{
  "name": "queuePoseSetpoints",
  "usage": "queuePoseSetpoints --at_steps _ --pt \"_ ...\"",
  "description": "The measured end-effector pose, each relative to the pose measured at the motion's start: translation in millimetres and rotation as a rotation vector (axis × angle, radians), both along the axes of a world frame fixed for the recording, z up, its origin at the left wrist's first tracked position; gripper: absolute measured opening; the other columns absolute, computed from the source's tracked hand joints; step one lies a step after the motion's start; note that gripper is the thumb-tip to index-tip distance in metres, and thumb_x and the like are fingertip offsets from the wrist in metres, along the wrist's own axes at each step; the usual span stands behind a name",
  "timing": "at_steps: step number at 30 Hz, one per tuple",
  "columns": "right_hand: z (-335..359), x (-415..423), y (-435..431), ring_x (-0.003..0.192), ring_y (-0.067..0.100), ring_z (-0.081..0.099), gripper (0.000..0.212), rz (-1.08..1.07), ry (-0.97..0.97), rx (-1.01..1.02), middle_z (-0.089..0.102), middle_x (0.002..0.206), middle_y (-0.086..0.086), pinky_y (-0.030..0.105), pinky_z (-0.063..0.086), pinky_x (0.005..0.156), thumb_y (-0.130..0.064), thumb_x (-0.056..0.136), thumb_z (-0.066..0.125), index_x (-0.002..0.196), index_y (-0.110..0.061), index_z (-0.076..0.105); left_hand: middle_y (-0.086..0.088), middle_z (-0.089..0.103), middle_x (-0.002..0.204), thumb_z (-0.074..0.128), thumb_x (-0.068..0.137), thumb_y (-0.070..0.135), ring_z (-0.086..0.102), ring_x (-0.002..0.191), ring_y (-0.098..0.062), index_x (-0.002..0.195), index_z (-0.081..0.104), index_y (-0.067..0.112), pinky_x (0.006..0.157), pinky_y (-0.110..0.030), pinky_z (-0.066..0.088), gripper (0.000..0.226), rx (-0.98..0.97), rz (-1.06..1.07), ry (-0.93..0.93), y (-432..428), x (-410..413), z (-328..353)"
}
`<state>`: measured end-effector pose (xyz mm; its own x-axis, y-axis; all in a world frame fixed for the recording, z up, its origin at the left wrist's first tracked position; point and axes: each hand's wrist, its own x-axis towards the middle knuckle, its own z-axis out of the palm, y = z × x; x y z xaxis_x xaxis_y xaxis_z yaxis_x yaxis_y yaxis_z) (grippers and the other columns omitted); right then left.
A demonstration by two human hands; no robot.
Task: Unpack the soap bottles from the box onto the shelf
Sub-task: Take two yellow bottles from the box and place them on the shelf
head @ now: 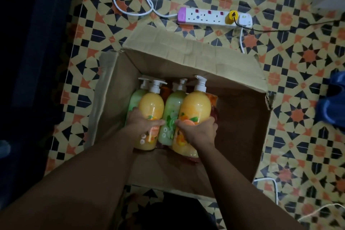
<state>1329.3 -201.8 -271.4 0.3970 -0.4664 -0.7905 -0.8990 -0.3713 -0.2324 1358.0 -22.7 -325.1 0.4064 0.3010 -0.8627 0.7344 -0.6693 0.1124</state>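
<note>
An open cardboard box (240, 117) sits on the patterned floor with several pump soap bottles lying in its left half. My left hand (143, 121) grips a yellow-orange bottle (151, 106) around its middle. My right hand (199, 130) grips a second yellow-orange bottle (196, 106), which sits a little higher than the rest. A green bottle (172, 110) lies between the two, another green bottle (135, 99) lies at the far left, and darker orange-red bottles (212, 102) show underneath. No shelf is in view.
A white power strip (205, 17) with a yellow plug and white cables lies on the floor beyond the box. Blue slippers (332, 104) sit at the right edge. White cables (268, 183) run near the box's right corner. The left side is dark.
</note>
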Motion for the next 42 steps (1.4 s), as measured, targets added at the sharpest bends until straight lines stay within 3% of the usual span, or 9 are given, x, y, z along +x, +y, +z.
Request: queuePoseSetpoints --at_steps 7,13,18,22,26,31,34,37,42 --pt "-0.9 1.9 -3.9 0.133 0.033 0.036 0.108 -0.002 0.01 0.02 0.032 0.142 0.011 0.049 0.042 0.106 -0.051 0.062 0.087 0.143 -0.01 0.028 -0.012 0.049 0.132 0.09 0.048 0.055 0.052 0.119 -0.029 0.13 0.049 0.006 0.091 -0.033 0.046 0.105 0.048 0.01 -0.076 4.4 -1.5 5.7" --pt "7.6 -5.6 -9.5 0.127 0.033 0.045 0.108 0.013 0.014 0.008 0.038 0.137 0.012 0.048 0.045 0.103 -0.052 0.059 0.087 0.143 -0.01 0.033 -0.004 0.061 0.119 0.086 0.026 0.063 0.061 0.106 -0.022 0.125 0.055 0.016 0.09 -0.038 0.054 0.114 -0.166 0.15 -0.151 11.9 -4.0 44.5" --pt "52.7 -22.6 -8.4 0.104 0.023 0.063 0.111 0.005 -0.074 0.106 0.06 0.119 0.007 0.043 0.057 0.086 -0.064 0.032 0.084 0.128 -0.017 0.05 0.002 0.063 0.113 0.094 0.044 0.045 0.064 0.098 -0.018 0.126 0.052 0.023 0.086 -0.039 0.054 0.095 -0.373 0.232 -0.182 14.8 -6.1 109.5" --pt "119.7 -30.9 -5.5 0.091 0.013 0.066 0.077 -0.026 -0.208 0.252 0.065 0.105 -0.003 0.029 0.055 0.068 -0.038 0.058 0.092 0.12 -0.022 0.05 0.005 0.061 0.111 0.092 0.055 0.037 0.061 0.095 -0.013 0.128 0.051 0.026 0.072 -0.029 0.049 0.084 -0.481 0.223 -0.261 21.2 -14.8 180.6" --pt "204.3 -39.5 7.9 0.097 0.016 0.067 0.102 0.003 -0.359 0.349 0.067 0.11 -0.002 0.031 0.056 0.072 -0.051 0.04 0.092 0.129 -0.025 0.05 0.013 0.059 0.108 0.093 0.051 0.043 0.059 0.1 -0.01 0.122 0.051 0.029 0.077 -0.03 0.051 0.084 -0.47 0.224 -0.403 42.5 -37.0 264.8" --pt "316.9 -62.8 39.0 0.096 0.013 0.068 0.093 0.15 -0.53 0.411 0.068 0.108 -0.003 0.042 0.059 0.081 -0.062 0.035 0.086 0.118 -0.036 0.054 0.012 0.062 0.119 0.095 0.04 0.047 0.06 0.108 -0.01 0.128 0.054 0.029 0.092 -0.039 0.053 0.098 -0.414 0.275 -0.657 80.4 -85.1 387.4" --pt "390.5 -82.9 68.2 0.088 0.0 0.067 0.087 0.291 -0.604 0.454 0.068 0.103 -0.009 0.031 0.056 0.076 -0.063 0.03 0.085 0.109 -0.042 0.055 0.014 0.064 0.113 0.096 0.036 0.05 0.062 0.101 -0.003 0.116 0.057 0.032 0.088 -0.036 0.055 0.091 -0.37 0.333 -0.813 108.0 -125.8 469.4" --pt "462.1 -104.5 104.0 0.091 0.003 0.067 0.102 0.433 -0.664 0.484 0.068 0.103 -0.013 0.033 0.056 0.079 -0.068 0.023 0.086 0.116 -0.039 0.055 0.013 0.065 0.111 0.09 0.031 0.059 0.064 0.099 -0.003 0.111 0.059 0.034 0.086 -0.035 0.056 0.09 -0.3 0.378 -0.949 139.5 -171.9 549.0" --pt "579.4 -151.7 173.2 0.085 -0.012 0.063 0.098 0.628 -0.787 0.614 0.067 0.098 -0.018 0.014 0.047 0.066 -0.063 0.024 0.083 0.116 -0.048 0.052 0.013 0.067 0.11 0.093 0.035 0.054 0.067 0.097 -0.003 0.11 0.061 0.037 0.081 -0.034 0.058 0.084 -0.201 0.492 -1.15 193.4 -266.9 676.0"
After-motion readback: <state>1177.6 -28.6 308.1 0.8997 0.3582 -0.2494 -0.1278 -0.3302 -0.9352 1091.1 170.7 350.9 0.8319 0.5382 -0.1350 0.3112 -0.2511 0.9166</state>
